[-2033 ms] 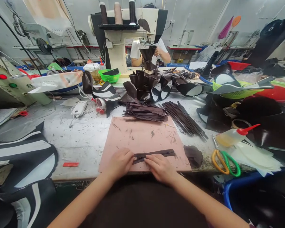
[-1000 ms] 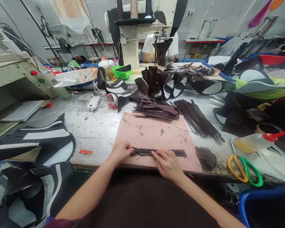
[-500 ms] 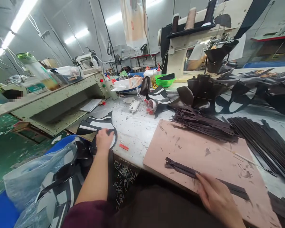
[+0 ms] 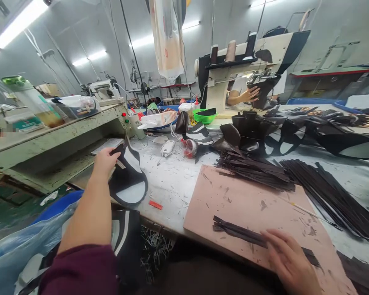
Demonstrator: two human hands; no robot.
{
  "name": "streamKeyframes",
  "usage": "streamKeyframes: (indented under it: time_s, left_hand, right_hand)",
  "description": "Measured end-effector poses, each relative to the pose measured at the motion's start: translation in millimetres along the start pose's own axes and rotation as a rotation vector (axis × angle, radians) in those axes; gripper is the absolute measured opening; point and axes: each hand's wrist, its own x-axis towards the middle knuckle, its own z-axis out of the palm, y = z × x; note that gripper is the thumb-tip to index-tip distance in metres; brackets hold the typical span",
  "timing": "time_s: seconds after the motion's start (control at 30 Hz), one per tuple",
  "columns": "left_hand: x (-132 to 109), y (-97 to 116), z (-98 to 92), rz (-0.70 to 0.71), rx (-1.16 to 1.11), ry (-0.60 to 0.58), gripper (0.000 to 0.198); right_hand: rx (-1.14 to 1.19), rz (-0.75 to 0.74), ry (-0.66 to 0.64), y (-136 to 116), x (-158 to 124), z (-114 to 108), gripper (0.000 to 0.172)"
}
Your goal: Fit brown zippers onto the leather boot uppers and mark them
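My left hand [image 4: 105,163] is closed on the far-left edge of a black leather piece [image 4: 123,178] with pale patches, tilted up at the table's left edge. My right hand [image 4: 290,258] rests over a dark zipper [image 4: 241,232], its fingers stretched out and touching the strip. That zipper lies on a pinkish-brown board [image 4: 230,196]. Other black pieces with white strips [image 4: 123,233] hang below my left arm. A small red strip [image 4: 155,205] lies between the leather piece and the board.
Bundles of dark zippers [image 4: 255,170] lie at the board's back edge and to its right [image 4: 329,196]. Behind them are black leather parts [image 4: 252,127] and a sewing machine [image 4: 217,90], with another person's hand [image 4: 250,95] at it. A blue bin with plastic [image 4: 58,213] stands at left.
My left hand has moved left and away from me, lifting and turning the leather piece. My right hand has stayed at the zipper with its fingers loosened. The view has shifted right.
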Motion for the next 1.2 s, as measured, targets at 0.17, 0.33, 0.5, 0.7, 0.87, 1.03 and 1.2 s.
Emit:
streamKeyframes:
  time_s: [0.17,0.33,0.5,0.7,0.87,1.03,1.2]
  left_hand:
    - [-37,74,5.4,0.650,-0.283,-0.026,0.011]
    - [-101,125,30.9,0.982,-0.759,-0.164,0.009]
    - [-145,137,66.8,0.488,-1.114,-0.351,0.033]
    - [-172,122,65.7,-0.130,-1.164,-0.820,0.064]
    - [-187,96,55.6,0.124,-0.977,-1.106,0.056]
    - [-193,90,58.1,0.097,-0.838,-0.914,0.043]
    - [-187,98,56.6,0.385,-0.747,-0.782,0.025]
  right_hand:
    - [0.611,0.634,-0.289,-19,58,-13,0.035]
    - [1.371,0.794,-0.675,-54,98,2,0.078]
    - [1.460,0.702,-0.574,-89,106,15,0.041]
    - [1.049,0.406,-0.109,-83,124,2,0.034]
    - [0.980,0.320,-0.065,-73,123,-15,0.044]
    - [1.194,0.368,-0.511,-80,120,-33,0.048]
    - [1.283,0.572,-0.474,-95,113,-43,0.037]
